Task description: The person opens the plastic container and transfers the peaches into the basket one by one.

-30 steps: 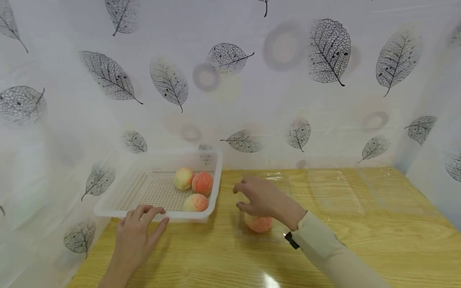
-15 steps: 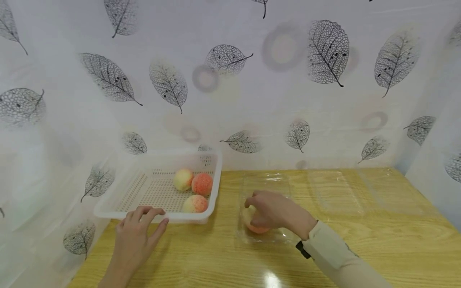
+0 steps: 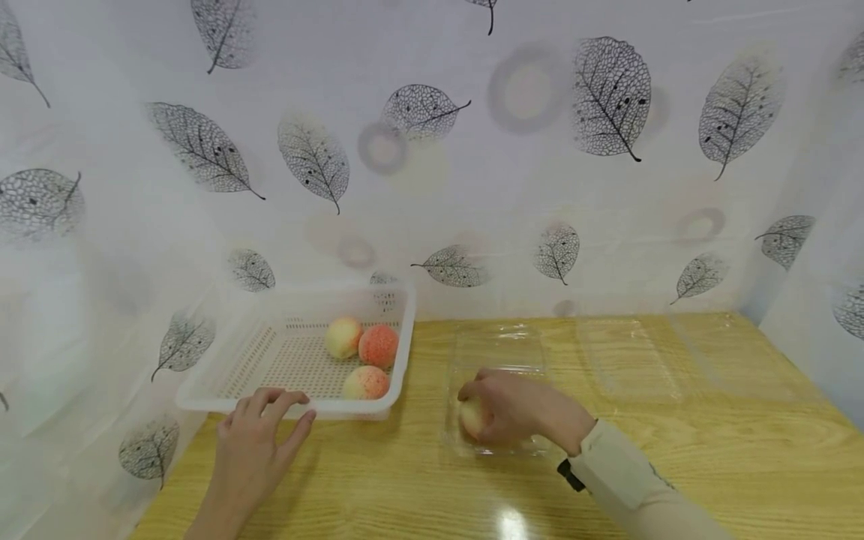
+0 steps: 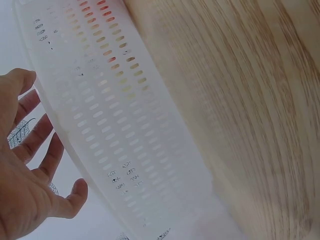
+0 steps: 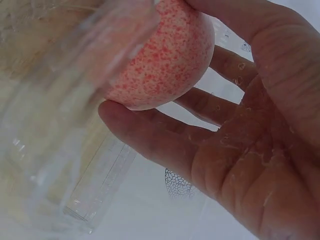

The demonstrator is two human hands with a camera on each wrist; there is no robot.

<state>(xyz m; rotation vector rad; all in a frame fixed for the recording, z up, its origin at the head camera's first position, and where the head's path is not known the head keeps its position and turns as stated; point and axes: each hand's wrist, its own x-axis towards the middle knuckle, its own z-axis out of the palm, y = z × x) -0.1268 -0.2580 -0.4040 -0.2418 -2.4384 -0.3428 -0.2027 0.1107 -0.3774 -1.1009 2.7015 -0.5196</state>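
My right hand (image 3: 520, 406) grips a peach (image 3: 472, 418) inside the near half of a clear plastic clamshell box (image 3: 451, 390). In the right wrist view the thumb and fingers curl about the peach's speckled pink side (image 5: 172, 60), and a blurred clear wall of the box overlaps it at left. My left hand (image 3: 255, 442) rests by the front rim of a white slotted plastic basket (image 3: 344, 406), its fingers loosely bent. The left wrist view puts those fingertips right at the basket's edge, holding nothing. Grouped at the basket's right end are 3 peaches, one of them redder (image 3: 379, 346).
Two more clear plastic boxes, one nearer (image 3: 631, 360) and one farther right (image 3: 736, 356), lie on the wood-grain table (image 3: 405, 487). A white curtain with leaf prints (image 3: 472, 187) hangs behind the table and along its sides.
My right hand has come down and slightly right onto the peach in the box. The peach now shows its pale yellow side toward the head camera. The left hand stays in place.
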